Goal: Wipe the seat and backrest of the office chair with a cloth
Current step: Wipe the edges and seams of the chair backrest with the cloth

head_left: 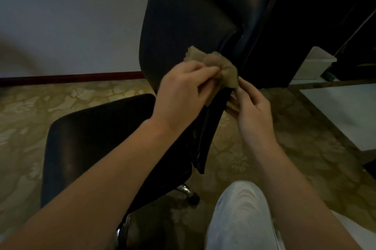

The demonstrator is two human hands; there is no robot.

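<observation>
Both my hands on one cloth at the edge of the chair's backrest.

Nearest me is my one knee in pale trousers, then my two bare forearms reaching out. My left hand has its fingers closed over the single tan cloth, bunched against the lower right edge of the black backrest; my right hand pinches the cloth's hanging end between curled fingers, just beside that edge. One black seat lies below to the left, with two chrome base legs showing and one caster. Under it is patterned olive-gold carpet. Beyond stand a pale wall with a dark red skirting strip, one white box and dark furniture to the right.
</observation>
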